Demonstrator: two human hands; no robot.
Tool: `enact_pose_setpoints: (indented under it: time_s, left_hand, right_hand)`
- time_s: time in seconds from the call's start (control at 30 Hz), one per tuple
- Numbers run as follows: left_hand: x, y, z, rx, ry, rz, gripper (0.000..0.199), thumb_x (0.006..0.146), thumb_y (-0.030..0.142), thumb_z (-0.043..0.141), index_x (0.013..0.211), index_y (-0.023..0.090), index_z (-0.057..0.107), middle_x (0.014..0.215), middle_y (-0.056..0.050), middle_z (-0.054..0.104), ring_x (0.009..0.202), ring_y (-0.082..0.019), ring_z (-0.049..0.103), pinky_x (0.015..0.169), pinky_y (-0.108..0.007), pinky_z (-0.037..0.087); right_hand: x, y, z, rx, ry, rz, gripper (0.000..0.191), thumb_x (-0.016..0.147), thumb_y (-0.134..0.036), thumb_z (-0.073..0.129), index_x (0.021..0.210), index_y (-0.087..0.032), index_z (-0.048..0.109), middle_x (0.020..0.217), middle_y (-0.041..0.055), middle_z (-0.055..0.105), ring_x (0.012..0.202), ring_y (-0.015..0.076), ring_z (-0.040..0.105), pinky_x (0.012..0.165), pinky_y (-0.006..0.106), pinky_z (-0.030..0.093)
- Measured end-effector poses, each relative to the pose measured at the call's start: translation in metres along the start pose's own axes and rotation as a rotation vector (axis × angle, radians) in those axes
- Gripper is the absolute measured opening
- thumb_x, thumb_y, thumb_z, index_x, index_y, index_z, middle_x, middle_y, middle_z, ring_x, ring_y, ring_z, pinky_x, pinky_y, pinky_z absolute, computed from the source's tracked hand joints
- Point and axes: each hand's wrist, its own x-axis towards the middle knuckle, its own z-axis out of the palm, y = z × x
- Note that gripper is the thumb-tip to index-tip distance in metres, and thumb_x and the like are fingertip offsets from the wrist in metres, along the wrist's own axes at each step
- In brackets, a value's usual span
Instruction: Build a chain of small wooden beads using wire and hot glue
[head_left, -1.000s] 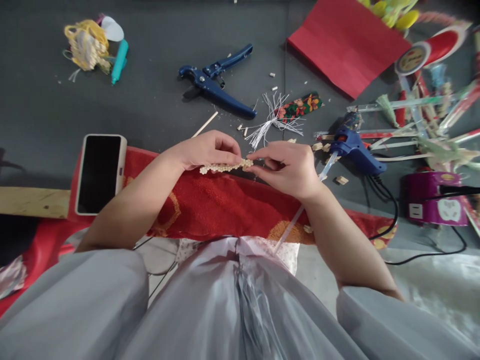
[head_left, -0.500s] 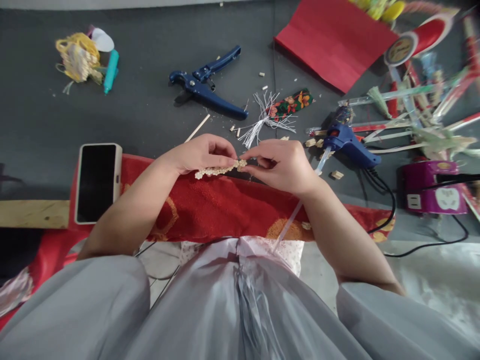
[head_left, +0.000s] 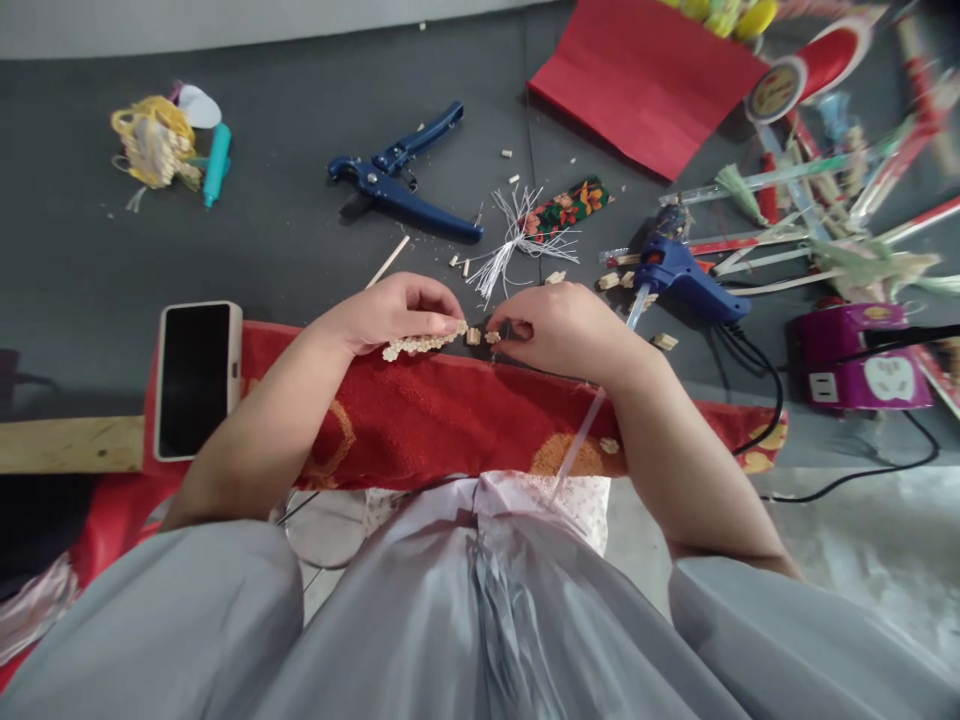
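**A knobbly cream strip [head_left: 420, 346] in a pinch, two small blocks just off its end**

Well beyond the left fingers, at far left, lie a yellow yarn bundle [head_left: 154, 140] and a turquoise tube [head_left: 217, 167]. Nearer, left of the wrist, a smartphone [head_left: 193, 380] lies face up. Beyond the left fingers are a thin pale stick [head_left: 388, 262] and, farther off, a blue hand cutter [head_left: 420, 205].

The left hand [head_left: 405, 312] is closed in a pinch, thumb laid along the strip, which sticks out below the fingers above a red towel [head_left: 450, 420]. Between the two sets of fingertips, a pale block [head_left: 473, 337] sits just beside the strip's right end; a second block [head_left: 493, 337] is at the right fingertips. The right hand [head_left: 551, 325] is curled, thumb and forefinger slightly parted; whether they grip that block cannot be told.

The step in hand looks like working small blocks at the strip's end. The next move seems to call for a steady left pinch and a light, exact right one, so neighbouring pieces aren't knocked.

Beyond the right fingers lies a floral fabric piece [head_left: 570, 207]; to their right, a blue glue gun [head_left: 686, 275].
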Motion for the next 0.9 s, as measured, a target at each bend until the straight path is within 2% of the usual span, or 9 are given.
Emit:
enact_pose_setpoints:
  time_s: [0.1,0.2,0.27,0.4,0.47,0.53,0.63,0.73,0.9]
  left_hand:
    - [0.0,0.0,0.001,0.005,0.003,-0.007,0.016,0.067,0.027,0.076,0.076,0.017,0.07,0.066,0.002,0.066,0.056,-0.006,0.054,0.053,-0.017,0.039]
    - [0.0,0.002,0.001,0.009,0.009,-0.009,0.019,0.066,0.03,0.078,0.077,0.017,0.07,0.067,0.002,0.067,0.057,-0.006,0.054,0.053,-0.017,0.039]
    - [-0.001,0.003,0.001,0.024,0.018,-0.008,0.02,0.066,0.03,0.079,0.077,0.016,0.07,0.067,0.002,0.067,0.057,-0.006,0.054,0.053,-0.017,0.039]
    - [-0.002,0.005,0.0,0.036,0.001,0.01,0.02,0.067,0.03,0.08,0.078,0.016,0.069,0.064,0.004,0.063,0.053,-0.005,0.05,0.051,-0.016,0.039]
    - [-0.003,0.005,0.0,0.022,-0.013,0.018,0.021,0.067,0.029,0.081,0.078,0.016,0.069,0.062,0.004,0.062,0.052,-0.004,0.049,0.05,-0.017,0.038]
    - [-0.003,0.006,0.0,0.014,-0.015,0.014,0.022,0.066,0.029,0.082,0.078,0.016,0.069,0.061,0.004,0.062,0.051,-0.004,0.048,0.049,-0.017,0.038]
    - [-0.003,0.006,0.001,0.007,-0.005,-0.008,0.023,0.064,0.029,0.082,0.078,0.016,0.069,0.06,0.004,0.062,0.05,-0.004,0.049,0.047,-0.017,0.037]
    - [-0.003,0.006,0.001,0.001,-0.001,-0.005,0.025,0.064,0.03,0.083,0.078,0.016,0.069,0.059,0.004,0.061,0.05,-0.004,0.048,0.046,-0.017,0.035]
    - [-0.003,0.004,0.001,0.006,-0.005,0.017,0.025,0.064,0.03,0.083,0.079,0.016,0.07,0.061,0.004,0.063,0.05,-0.004,0.049,0.047,-0.017,0.037]
  right_hand:
    - [0.002,0.005,-0.004,0.055,0.032,0.001,0.015,0.076,-0.021,0.073,0.089,-0.021,0.08,0.068,-0.0009,0.067,0.064,0.0133,0.055,0.065,0.028,0.034]
    - [0.002,0.009,-0.021,0.15,0.089,0.047,0.015,0.079,-0.028,0.077,0.092,-0.022,0.078,0.067,-0.0022,0.066,0.062,0.0125,0.055,0.064,0.027,0.036]
    - [-0.004,0.01,-0.041,0.121,0.123,0.169,0.011,0.081,-0.028,0.075,0.089,-0.021,0.077,0.069,-0.0004,0.067,0.063,0.0138,0.056,0.066,0.029,0.038]
    - [-0.029,0.014,-0.083,-0.137,0.166,0.489,0.012,0.088,-0.026,0.066,0.089,-0.02,0.076,0.082,0.0077,0.073,0.076,0.0209,0.061,0.071,0.035,0.04]
    - [-0.046,0.023,-0.094,-0.259,0.089,0.617,0.019,0.092,-0.029,0.06,0.098,-0.021,0.076,0.096,0.012,0.075,0.085,0.0249,0.062,0.075,0.038,0.041]
    - [-0.062,0.034,-0.097,-0.398,-0.021,0.686,0.029,0.094,-0.033,0.058,0.112,-0.017,0.075,0.107,0.018,0.075,0.099,0.0317,0.064,0.082,0.043,0.043]
    - [-0.076,0.049,-0.09,-0.498,-0.038,0.664,0.04,0.097,-0.037,0.059,0.127,-0.013,0.07,0.119,0.0224,0.072,0.118,0.0353,0.062,0.097,0.045,0.044]
    - [-0.078,0.056,-0.085,-0.525,-0.075,0.64,0.039,0.097,-0.037,0.06,0.125,-0.013,0.07,0.122,0.0234,0.073,0.116,0.0359,0.064,0.092,0.045,0.046]
    - [-0.067,0.057,-0.085,-0.48,-0.043,0.663,0.043,0.095,-0.037,0.059,0.131,-0.014,0.066,0.117,0.0201,0.076,0.102,0.0334,0.067,0.079,0.04,0.04]
